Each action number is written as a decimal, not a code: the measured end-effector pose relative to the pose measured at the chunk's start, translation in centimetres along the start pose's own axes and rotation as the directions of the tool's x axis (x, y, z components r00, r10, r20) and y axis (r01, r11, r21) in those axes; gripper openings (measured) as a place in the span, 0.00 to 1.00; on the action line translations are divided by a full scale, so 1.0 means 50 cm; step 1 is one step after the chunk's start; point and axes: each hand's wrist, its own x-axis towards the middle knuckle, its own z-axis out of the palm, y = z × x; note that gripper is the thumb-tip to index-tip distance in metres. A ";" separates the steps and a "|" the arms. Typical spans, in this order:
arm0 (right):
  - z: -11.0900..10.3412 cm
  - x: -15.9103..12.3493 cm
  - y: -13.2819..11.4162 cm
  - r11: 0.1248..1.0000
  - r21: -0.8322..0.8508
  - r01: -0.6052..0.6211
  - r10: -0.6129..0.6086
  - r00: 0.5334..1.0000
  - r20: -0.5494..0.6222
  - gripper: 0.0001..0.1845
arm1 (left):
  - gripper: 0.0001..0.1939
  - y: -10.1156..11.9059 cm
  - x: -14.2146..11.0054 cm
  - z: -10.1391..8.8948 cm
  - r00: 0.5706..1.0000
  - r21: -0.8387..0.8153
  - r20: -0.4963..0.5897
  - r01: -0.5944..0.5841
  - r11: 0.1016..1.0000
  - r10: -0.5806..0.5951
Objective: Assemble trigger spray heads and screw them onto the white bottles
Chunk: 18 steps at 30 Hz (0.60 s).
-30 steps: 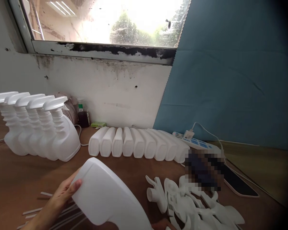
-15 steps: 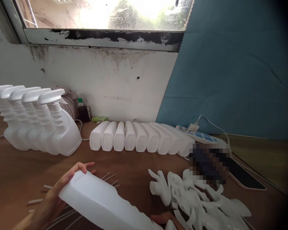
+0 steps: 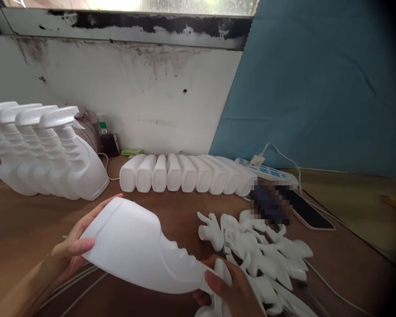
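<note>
Left fingers (image 3: 86, 245) wrapped round bottle (image 3: 128, 246) base, right fingers (image 3: 217, 282) closed on sprayer head (image 3: 218, 304) at its neck, over bench (image 3: 180, 220); upright headed bottles (image 3: 87, 171) look done, lying bottles (image 3: 189, 179) and loose heads (image 3: 272, 262) likely left.

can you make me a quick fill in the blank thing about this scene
The left hand holds the base end of a bottle, and the right hand grasps a spray head coloured ____.
The lying bottles are to the ____ of the upright bottles.
The large hanging cloth is ____.

Missing words: white; right; blue.
</note>
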 end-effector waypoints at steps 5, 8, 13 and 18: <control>0.002 0.000 0.001 0.999 0.040 0.037 -0.038 0.999 0.014 0.21 | 0.43 0.008 -0.002 0.003 0.999 -0.009 -0.030 0.022 1.000 -0.022; 0.002 0.001 0.009 0.996 0.067 0.062 -0.063 0.998 0.019 0.22 | 0.41 0.017 0.001 -0.004 0.995 -0.018 -0.097 0.025 1.000 -0.027; -0.005 -0.002 0.019 0.975 0.148 0.168 -0.185 0.977 0.107 0.31 | 0.31 0.032 0.012 -0.015 0.960 0.032 -0.278 -0.013 0.999 0.021; -0.005 -0.008 0.030 0.941 0.143 0.308 -0.317 0.948 0.042 0.36 | 0.31 0.019 0.031 -0.025 0.900 -0.118 -0.424 0.058 0.991 -0.103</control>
